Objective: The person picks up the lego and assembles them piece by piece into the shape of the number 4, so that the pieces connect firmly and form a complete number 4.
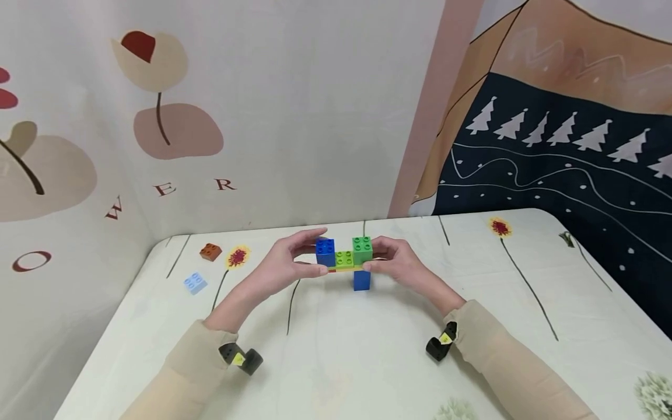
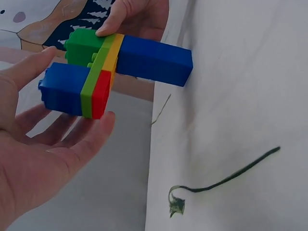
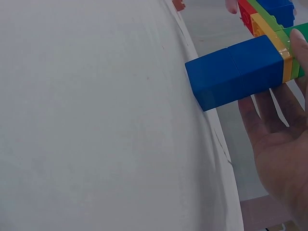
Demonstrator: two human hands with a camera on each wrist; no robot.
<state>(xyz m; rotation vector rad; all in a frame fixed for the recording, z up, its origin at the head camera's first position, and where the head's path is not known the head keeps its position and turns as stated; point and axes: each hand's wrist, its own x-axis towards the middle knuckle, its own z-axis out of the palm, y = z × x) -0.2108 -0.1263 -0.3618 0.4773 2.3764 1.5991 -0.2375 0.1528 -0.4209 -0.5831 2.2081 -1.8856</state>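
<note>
A toy-brick structure stands between both hands. Its base is a column of two blue bricks (image 3: pixel 236 70). Above lie a yellow brick (image 2: pixel 114 50) and a red brick (image 2: pixel 100 94), side by side under a lime-green brick (image 1: pixel 343 258). On top, a blue brick (image 1: pixel 325 252) sits at the left end and a green brick (image 1: pixel 362 249) at the right. My right hand (image 1: pixel 401 261) grips the green end between thumb and fingers. Around the left blue brick, my left hand (image 1: pixel 286 262) is spread, its thumb apart from the brick in the left wrist view; whether its fingers touch is unclear.
To the left on the table lie a brown-orange brick (image 1: pixel 210 252) and a light blue brick (image 1: pixel 195 283). The white tablecloth (image 1: pixel 325 361) has printed flowers. A patterned curtain (image 1: pixel 315 116) hangs behind the table.
</note>
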